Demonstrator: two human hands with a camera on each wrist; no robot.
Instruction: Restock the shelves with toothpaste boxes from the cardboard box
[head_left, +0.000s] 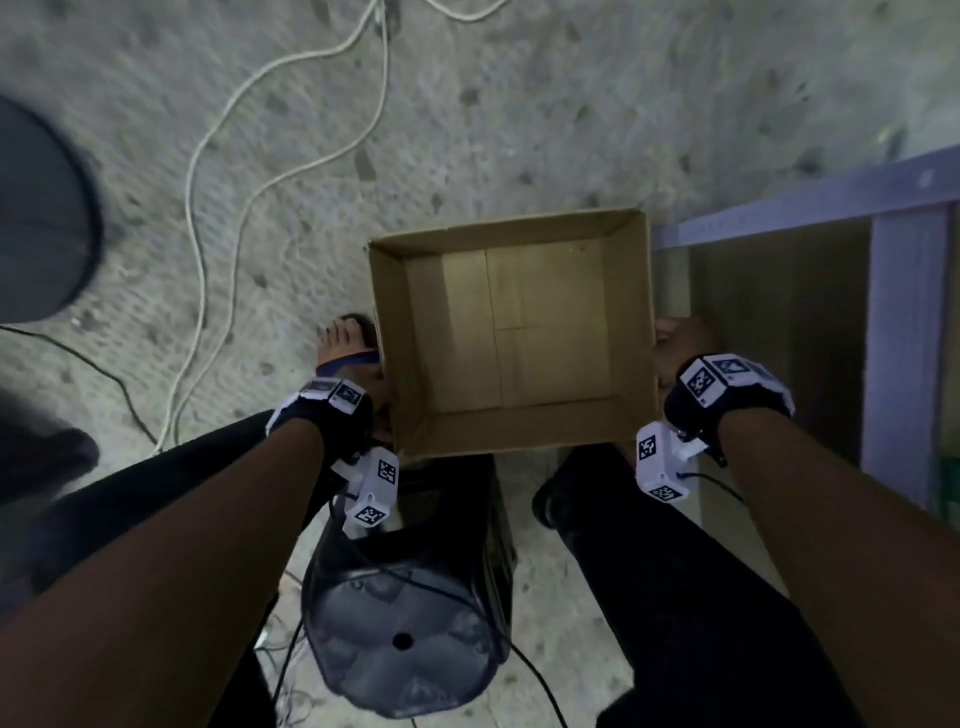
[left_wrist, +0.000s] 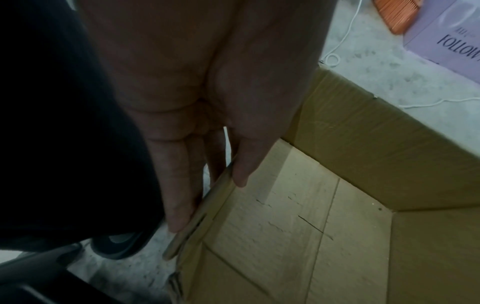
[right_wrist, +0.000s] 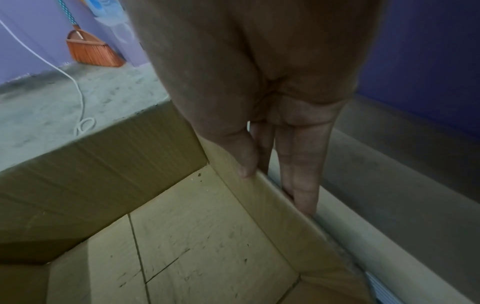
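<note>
The brown cardboard box (head_left: 519, 228) is open at the top and held above the floor; inside it I see only bare cardboard. My left hand (head_left: 382, 413) pinches its left wall (left_wrist: 363, 148), thumb (left_wrist: 240, 176) inside and fingers (left_wrist: 176, 205) outside. My right hand (head_left: 680, 343) pinches the right wall (right_wrist: 103, 164) the same way, thumb (right_wrist: 244, 164) inside, fingers (right_wrist: 301, 185) outside. The lavender-framed shelf (head_left: 904, 332) stands directly to the right of the box. No toothpaste boxes show in any view.
A white cable (head_left: 218, 135) snakes over the grey floor beyond the box. A black plastic stool (head_left: 405, 649) stands between my legs. A dark round object (head_left: 41, 218) sits at the left, and an orange broom (right_wrist: 91, 51) leans on the far wall.
</note>
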